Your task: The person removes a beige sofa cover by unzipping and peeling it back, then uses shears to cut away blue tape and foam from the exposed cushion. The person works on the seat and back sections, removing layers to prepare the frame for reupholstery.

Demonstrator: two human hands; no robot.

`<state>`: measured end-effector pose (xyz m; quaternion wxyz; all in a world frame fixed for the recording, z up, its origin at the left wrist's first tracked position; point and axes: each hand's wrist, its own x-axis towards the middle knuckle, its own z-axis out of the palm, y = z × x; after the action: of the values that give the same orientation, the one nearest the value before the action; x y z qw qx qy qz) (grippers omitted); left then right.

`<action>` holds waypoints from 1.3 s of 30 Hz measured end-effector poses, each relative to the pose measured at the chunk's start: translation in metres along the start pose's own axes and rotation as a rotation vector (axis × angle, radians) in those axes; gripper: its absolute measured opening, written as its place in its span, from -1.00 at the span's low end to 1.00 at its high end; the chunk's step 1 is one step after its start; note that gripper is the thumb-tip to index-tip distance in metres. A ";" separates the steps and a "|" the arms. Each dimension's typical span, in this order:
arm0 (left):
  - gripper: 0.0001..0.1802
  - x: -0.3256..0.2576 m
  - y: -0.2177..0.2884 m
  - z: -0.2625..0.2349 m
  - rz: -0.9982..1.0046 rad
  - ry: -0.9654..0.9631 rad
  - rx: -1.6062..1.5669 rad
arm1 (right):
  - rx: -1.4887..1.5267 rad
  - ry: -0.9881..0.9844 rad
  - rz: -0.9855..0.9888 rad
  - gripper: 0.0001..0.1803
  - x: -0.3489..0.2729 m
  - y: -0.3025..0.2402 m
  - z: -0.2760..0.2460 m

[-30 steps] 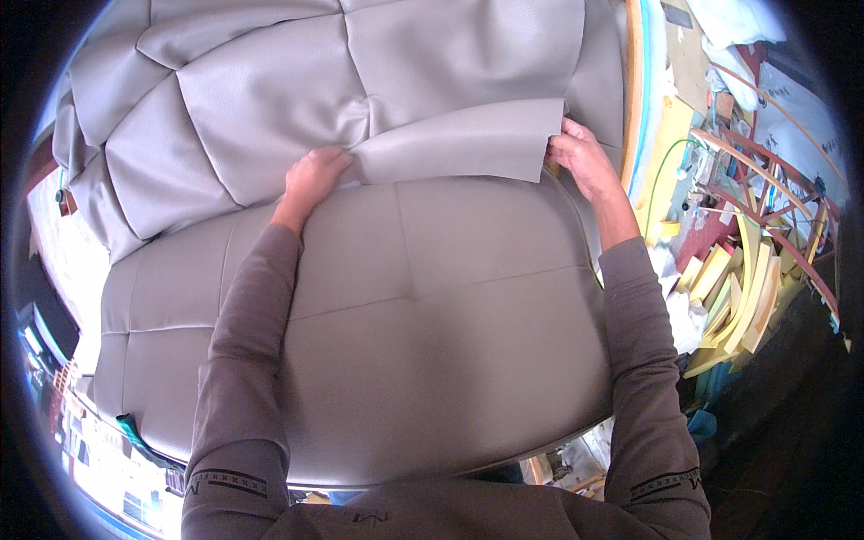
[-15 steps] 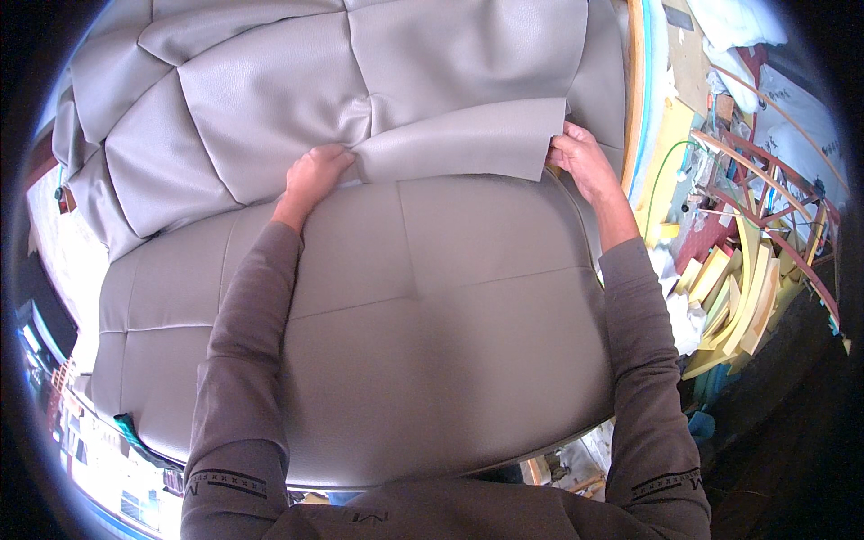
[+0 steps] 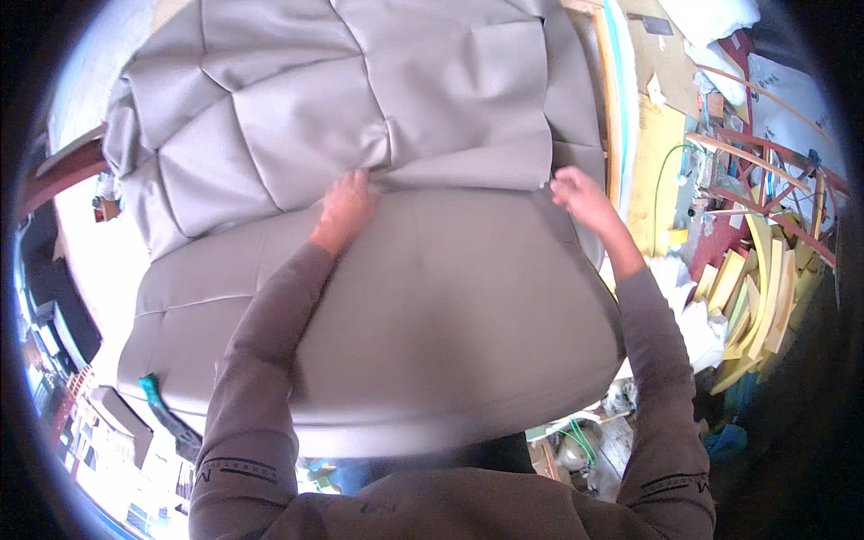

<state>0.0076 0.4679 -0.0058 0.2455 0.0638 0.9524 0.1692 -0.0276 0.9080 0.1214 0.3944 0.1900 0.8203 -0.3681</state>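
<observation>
A quilted grey leather-like cover [image 3: 306,117] lies in loose folds over the far half of a large padded grey piece [image 3: 450,297] with stitched seams. My left hand [image 3: 349,207] is closed at the cover's near edge, its fingertips on the material beside a puckered seam. Just off the cover's near right corner is my right hand [image 3: 580,196], fingers curled and pinched together. Blur hides whether the corner is between those fingertips. Between my hands the cover's edge runs nearly straight, lying down against the padded piece.
A wooden edge [image 3: 615,117] runs along the far right of the padded piece. Beyond it lie yellow foam offcuts [image 3: 756,297], reddish frame bars [image 3: 765,202] and white wadding [image 3: 697,315]. A green strip [image 3: 151,389] hangs at the near left edge. Clutter lies below the near edge.
The raised flap between my hands has come down flat. My left hand has shifted right and nearer; my right hand is slightly lower. The view has shifted, and the cover's right edge appears farther left.
</observation>
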 end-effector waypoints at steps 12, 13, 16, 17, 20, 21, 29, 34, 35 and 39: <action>-0.76 -0.279 0.149 -0.167 0.108 0.258 -0.149 | -0.236 0.711 -0.655 -0.87 -0.245 0.005 0.073; -0.77 -0.281 0.154 -0.161 0.094 0.325 -0.073 | -0.236 0.740 -0.691 -0.87 -0.239 0.008 0.076; -0.75 -0.280 0.155 -0.146 0.094 0.402 -0.003 | -0.253 0.799 -0.727 -0.86 -0.230 0.018 0.084; -0.74 -0.279 0.152 -0.143 0.092 0.424 -0.020 | -0.268 0.779 -0.693 -0.86 -0.229 0.020 0.085; -0.71 -0.277 0.147 -0.138 0.088 0.407 0.027 | -0.231 0.791 -0.682 -0.87 -0.226 0.022 0.090; -0.71 -0.278 0.147 -0.138 0.099 0.393 0.023 | -0.222 0.798 -0.689 -0.87 -0.225 0.022 0.091; -0.70 -0.276 0.152 -0.137 0.091 0.446 0.068 | -0.231 0.834 -0.668 -0.88 -0.221 0.024 0.096; -0.67 -0.278 0.152 -0.139 0.056 0.380 0.079 | -0.210 0.835 -0.694 -0.89 -0.223 0.023 0.095; -0.64 -0.278 0.153 -0.140 0.043 0.360 0.088 | -0.216 0.825 -0.682 -0.88 -0.224 0.023 0.094; -0.62 -0.279 0.154 -0.140 0.054 0.360 0.088 | -0.216 0.789 -0.654 -0.88 -0.225 0.020 0.093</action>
<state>0.1882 0.5135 0.2886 0.0635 0.0686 0.9854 0.1424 0.1702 0.8460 0.2499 -0.0630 0.0064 0.9563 -0.2856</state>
